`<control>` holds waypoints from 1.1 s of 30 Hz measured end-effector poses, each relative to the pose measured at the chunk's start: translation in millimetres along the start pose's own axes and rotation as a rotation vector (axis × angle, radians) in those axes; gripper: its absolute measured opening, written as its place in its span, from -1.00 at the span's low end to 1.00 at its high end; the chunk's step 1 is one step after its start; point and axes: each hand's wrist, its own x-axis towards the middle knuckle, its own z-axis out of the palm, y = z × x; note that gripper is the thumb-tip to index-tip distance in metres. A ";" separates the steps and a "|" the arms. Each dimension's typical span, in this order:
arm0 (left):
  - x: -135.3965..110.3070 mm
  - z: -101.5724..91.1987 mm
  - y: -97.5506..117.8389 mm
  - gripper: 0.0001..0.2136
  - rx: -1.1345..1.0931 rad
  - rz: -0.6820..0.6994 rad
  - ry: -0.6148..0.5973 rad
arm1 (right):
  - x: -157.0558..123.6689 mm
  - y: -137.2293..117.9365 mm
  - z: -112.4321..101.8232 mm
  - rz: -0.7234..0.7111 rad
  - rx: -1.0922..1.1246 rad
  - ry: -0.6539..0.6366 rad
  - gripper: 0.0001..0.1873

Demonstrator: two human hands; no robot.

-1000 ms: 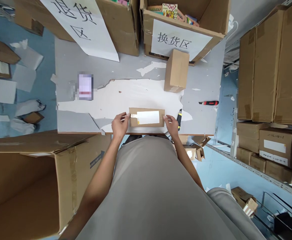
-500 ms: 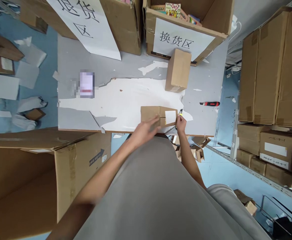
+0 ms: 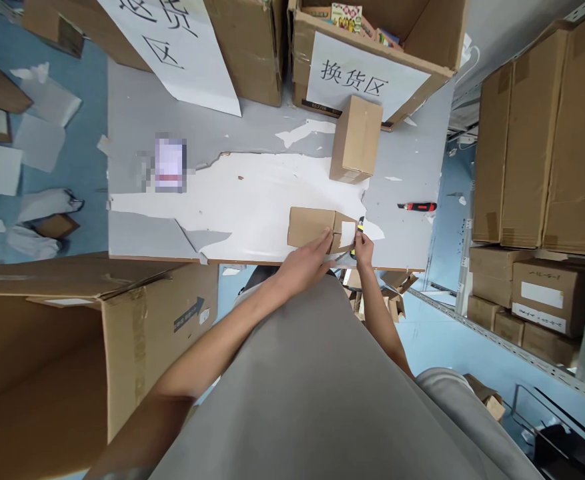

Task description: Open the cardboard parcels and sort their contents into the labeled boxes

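Note:
A small flat cardboard parcel with a white label lies near the front edge of the grey table. My left hand reaches across my body and presses on the parcel's near side, fingers closed against it. My right hand sits just right of the parcel, its fingers wrapped round a black and yellow utility knife that lies on the table.
An upright cardboard box stands further back. A red utility knife lies at the table's right. Big labelled cartons line the far edge. A large open carton stands at my left, and shelves of boxes at my right.
My left hand crossed from the parcel's left end to its near right side. The parcel shifted right and turned. My right hand left the parcel and closed on the black and yellow knife.

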 end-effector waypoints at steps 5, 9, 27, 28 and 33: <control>-5.2 -12.9 -21.4 -0.50 -0.081 -0.138 0.233 | -7.6 -4.1 12.3 0.198 0.073 0.088 -0.55; -7.2 -18.2 -57.7 -0.65 -0.207 -0.258 0.494 | -23.3 -17.8 22.6 0.100 0.065 0.055 -0.65; -29.6 -36.9 -213.5 -0.41 -0.655 -0.653 0.796 | -95.7 -129.4 63.0 -0.361 -0.126 -0.332 -0.43; -33.4 -37.8 -220.9 -0.40 -0.692 -0.696 0.813 | -100.7 -139.6 68.8 -0.401 -0.140 -0.381 -0.44; -42.0 -41.3 -248.0 -0.45 -0.734 -0.826 0.908 | -116.6 -183.9 98.0 -0.594 -0.300 -0.526 -0.45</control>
